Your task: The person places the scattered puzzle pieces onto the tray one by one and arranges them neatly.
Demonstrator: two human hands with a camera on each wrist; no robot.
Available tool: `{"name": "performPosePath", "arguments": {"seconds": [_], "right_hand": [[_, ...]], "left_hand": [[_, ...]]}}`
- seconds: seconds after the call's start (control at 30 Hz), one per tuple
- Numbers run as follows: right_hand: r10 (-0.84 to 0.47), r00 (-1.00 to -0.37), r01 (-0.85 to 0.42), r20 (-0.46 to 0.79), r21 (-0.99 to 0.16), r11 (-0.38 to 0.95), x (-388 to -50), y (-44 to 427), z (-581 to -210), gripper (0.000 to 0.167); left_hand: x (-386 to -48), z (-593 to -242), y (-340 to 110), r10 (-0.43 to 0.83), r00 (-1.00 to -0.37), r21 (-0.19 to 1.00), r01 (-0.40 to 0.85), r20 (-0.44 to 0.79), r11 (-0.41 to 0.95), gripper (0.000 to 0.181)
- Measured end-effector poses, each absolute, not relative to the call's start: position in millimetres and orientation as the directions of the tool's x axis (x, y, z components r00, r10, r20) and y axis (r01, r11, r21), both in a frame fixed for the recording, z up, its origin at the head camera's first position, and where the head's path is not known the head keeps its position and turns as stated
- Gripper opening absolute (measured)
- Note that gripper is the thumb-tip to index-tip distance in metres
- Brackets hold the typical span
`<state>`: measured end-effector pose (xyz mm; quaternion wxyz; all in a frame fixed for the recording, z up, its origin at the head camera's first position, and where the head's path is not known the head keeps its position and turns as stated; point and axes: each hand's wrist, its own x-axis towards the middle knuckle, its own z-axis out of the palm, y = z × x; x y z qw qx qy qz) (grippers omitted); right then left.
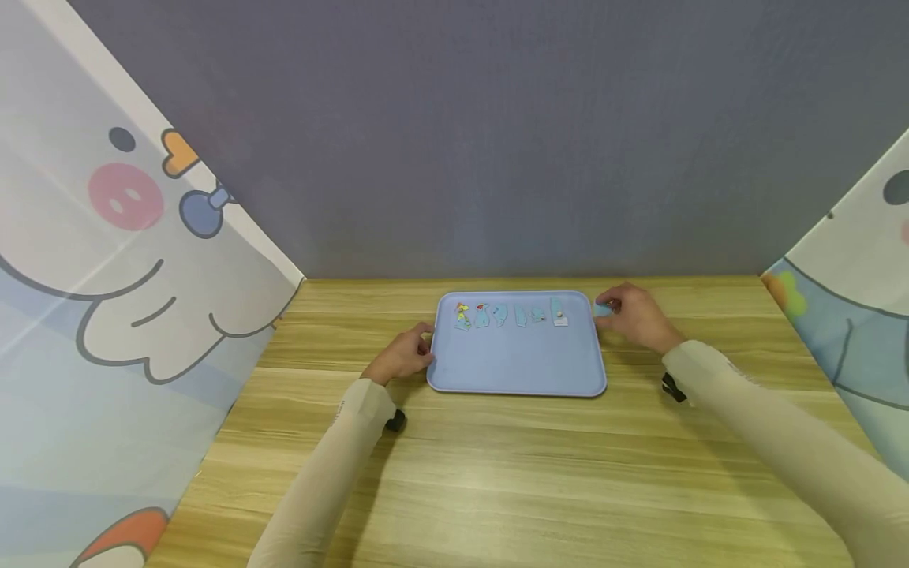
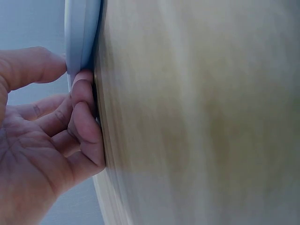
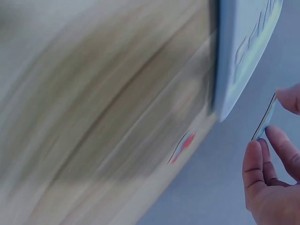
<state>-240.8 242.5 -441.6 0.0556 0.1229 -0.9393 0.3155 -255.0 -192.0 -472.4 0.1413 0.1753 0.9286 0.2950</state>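
My left hand (image 1: 405, 356) is at the left edge of a pale blue tray (image 1: 517, 363). In the left wrist view its thumb touches the rim (image 2: 80, 37), while the other fingers curl against the outer side and underside. Just off the tray's right edge, my right hand (image 1: 634, 317) pinches a thin, flat light-blue puzzle piece (image 1: 603, 309) between thumb and fingers. That piece (image 3: 265, 118) appears nearly edge-on in the right wrist view, raised above the table. Several cut-out pieces, among them one with a yellow figure (image 1: 463, 317), lie in a row along the tray's far side.
Another flat piece with red and blue (image 3: 182, 147) lies on the wooden table (image 1: 511, 473) beyond the tray's corner. A grey panel (image 1: 483, 142) rises at the table's back edge. Cartoon-printed walls (image 1: 64, 347) stand at both sides.
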Motion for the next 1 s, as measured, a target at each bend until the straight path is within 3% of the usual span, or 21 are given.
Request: {"name": "performPosePath", "arguments": {"seconds": [0.47, 1.0], "right_hand": [[-0.261, -0.942, -0.336, 0.211, -0.581, 0.741, -237.4, 200.2, -435.5, 0.028], [-0.381, -0.911, -0.399, 0.160, -0.580, 0.710, -243.1, 137.3, -441.2, 0.025]], "left_hand": [[-252.6, -469.6, -192.7, 0.411, -0.899, 0.600, 0.246, -0.153, 0.761, 0.050], [-253.3, -469.9, -191.7, 0.395, -0.903, 0.603, 0.222, -0.170, 0.766, 0.051]]}}
